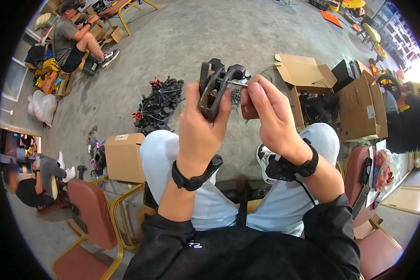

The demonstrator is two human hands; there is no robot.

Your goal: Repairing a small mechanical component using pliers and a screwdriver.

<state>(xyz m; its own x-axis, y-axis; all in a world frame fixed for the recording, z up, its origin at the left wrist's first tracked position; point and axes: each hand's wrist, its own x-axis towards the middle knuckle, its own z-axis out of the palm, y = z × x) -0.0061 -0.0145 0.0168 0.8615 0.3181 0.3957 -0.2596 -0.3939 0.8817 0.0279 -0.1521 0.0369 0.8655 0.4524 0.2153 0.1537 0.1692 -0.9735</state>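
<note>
In front of me my left hand (pixel 203 121) grips a black forked part (pixel 212 105), with two side arms and a ridged edge; its exact kind is unclear. My right hand (pixel 270 109) is closed in a pinch on a thin metal pin (pixel 238 83). The pin's left end meets the upper right side of the black part. Whether it sits in a hole there, I cannot tell. Both hands are raised above my knees.
Beyond my left knee a pile of black parts (pixel 161 102) with red tips lies on the concrete floor. An open cardboard box (pixel 308 72) with black items stands right, a closed carton (pixel 124 157) left. Chairs (pixel 91 212) flank me. Two people (pixel 72 42) sit further left.
</note>
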